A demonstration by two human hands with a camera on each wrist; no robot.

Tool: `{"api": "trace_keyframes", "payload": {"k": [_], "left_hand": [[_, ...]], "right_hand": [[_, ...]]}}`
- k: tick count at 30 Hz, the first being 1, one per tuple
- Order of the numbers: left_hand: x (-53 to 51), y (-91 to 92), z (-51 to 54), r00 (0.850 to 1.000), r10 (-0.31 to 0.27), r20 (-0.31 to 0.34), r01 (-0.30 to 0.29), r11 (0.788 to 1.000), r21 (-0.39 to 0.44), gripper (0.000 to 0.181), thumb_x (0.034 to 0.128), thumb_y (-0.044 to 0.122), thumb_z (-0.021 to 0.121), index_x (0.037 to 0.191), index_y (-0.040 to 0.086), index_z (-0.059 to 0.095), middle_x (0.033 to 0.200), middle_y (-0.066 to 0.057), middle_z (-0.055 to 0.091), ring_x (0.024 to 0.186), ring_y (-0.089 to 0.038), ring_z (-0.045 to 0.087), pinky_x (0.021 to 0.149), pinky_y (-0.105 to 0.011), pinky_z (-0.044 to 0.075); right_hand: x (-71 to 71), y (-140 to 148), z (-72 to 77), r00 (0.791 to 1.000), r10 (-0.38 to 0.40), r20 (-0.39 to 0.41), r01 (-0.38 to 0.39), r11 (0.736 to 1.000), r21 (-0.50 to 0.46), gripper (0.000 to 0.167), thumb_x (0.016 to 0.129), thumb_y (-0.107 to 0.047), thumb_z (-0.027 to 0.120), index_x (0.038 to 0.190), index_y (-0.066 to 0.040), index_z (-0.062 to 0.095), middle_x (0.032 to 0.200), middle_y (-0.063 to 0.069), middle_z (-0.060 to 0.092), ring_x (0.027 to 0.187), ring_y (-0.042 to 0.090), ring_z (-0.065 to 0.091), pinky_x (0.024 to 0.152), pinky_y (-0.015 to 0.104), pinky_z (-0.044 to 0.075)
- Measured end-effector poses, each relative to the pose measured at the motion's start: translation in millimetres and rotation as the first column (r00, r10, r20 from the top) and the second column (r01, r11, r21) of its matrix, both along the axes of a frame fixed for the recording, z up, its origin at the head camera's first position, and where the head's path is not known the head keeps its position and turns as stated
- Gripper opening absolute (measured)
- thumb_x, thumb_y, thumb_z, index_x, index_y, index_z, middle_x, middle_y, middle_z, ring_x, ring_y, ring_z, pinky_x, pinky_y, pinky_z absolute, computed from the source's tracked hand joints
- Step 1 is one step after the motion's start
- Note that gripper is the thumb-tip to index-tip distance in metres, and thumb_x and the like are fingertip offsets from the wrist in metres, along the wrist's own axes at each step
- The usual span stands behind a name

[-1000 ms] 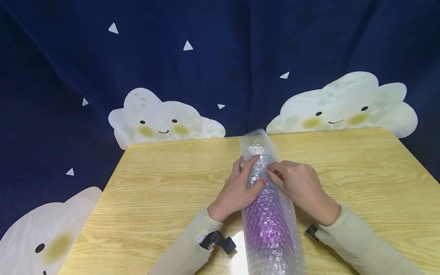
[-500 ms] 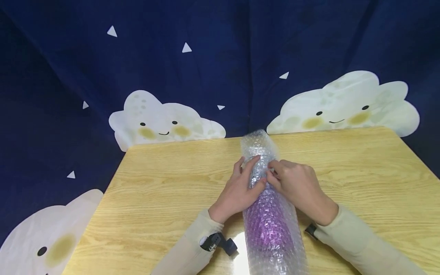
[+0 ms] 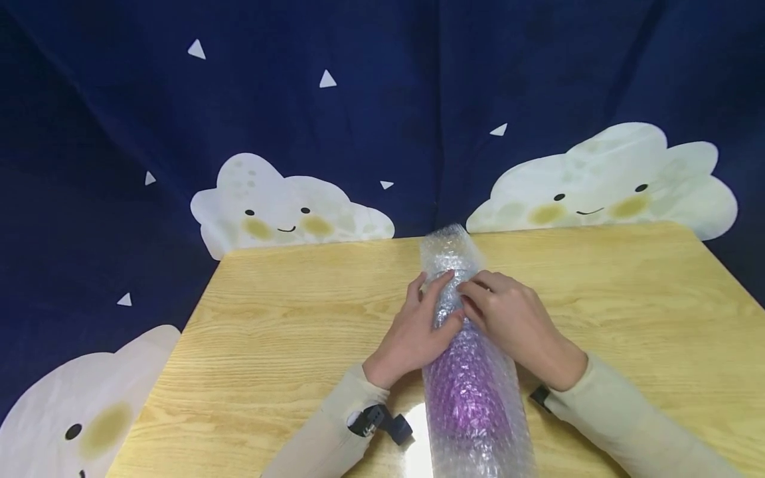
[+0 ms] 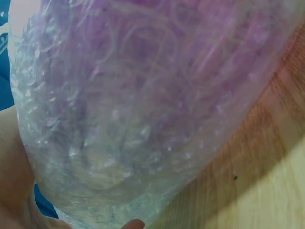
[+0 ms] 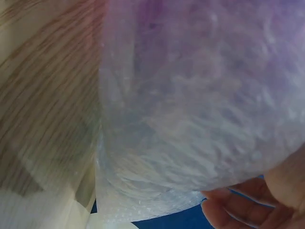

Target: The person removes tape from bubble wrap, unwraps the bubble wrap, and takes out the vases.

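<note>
A long bundle of clear bubble wrap (image 3: 449,247) lies lengthwise on the table, with something purple and bluish (image 3: 469,398) showing blurred through it. My left hand (image 3: 412,335) rests on the upper half of the bundle from the left, index finger and thumb spread over its top. From the right, my right hand (image 3: 516,318) pinches the wrap between thumb and index finger, close to the left thumb. Both wrist views are filled mostly by the wrapped bundle; curled right fingers (image 5: 238,205) show at its lower edge. What exactly lies inside cannot be made out.
The wooden table (image 3: 269,345) runs out on both sides of the bundle. Behind its far edge hangs a dark blue cloth (image 3: 358,119) printed with clouds. The bundle's far end reaches that edge. Dark straps (image 3: 373,420) sit on the sleeves.
My right fingertips have shifted slightly on the wrap, dipping and then moving a little left. My left hand stays in place on the bundle, which has hardly moved.
</note>
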State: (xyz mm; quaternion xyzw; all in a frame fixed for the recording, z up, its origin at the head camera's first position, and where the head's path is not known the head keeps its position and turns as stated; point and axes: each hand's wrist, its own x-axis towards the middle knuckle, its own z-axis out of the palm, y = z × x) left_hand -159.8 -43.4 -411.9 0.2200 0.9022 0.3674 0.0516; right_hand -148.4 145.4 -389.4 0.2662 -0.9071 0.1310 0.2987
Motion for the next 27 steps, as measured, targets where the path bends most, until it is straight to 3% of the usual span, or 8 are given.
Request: {"api": "trace_keyframes", "payload": {"k": [4, 27], "left_hand": [[-0.3, -0.1, 0.4, 1.0, -0.002, -0.02, 0.001, 1.0, -0.005, 0.068, 0.1013, 0.054, 0.045, 0.164, 0.041, 0.022, 0.169, -0.028, 0.019, 0.149, -0.047, 0.042, 0.107, -0.064, 0.05], [1.4, 1.6, -0.3, 1.0, 0.004, -0.001, -0.004, 1.0, 0.001, 0.067, 0.1011, 0.054, 0.045, 0.163, 0.042, 0.022, 0.172, -0.024, 0.016, 0.155, -0.044, 0.033, 0.114, -0.065, 0.043]], "right_hand": [[0.3, 0.6, -1.1, 1.0, 0.006, 0.014, -0.006, 1.0, 0.004, 0.017, 0.085, -0.007, 0.08, 0.101, -0.001, 0.079, 0.093, 0.012, 0.075, 0.081, 0.025, 0.073, 0.068, 0.039, 0.063], [-5.1, 6.7, -7.2, 0.998, 0.038, -0.042, -0.04, 0.999, -0.033, 0.014, 0.081, -0.004, 0.077, 0.094, 0.002, 0.078, 0.078, 0.011, 0.075, 0.055, 0.016, 0.066, 0.045, 0.029, 0.053]]}}
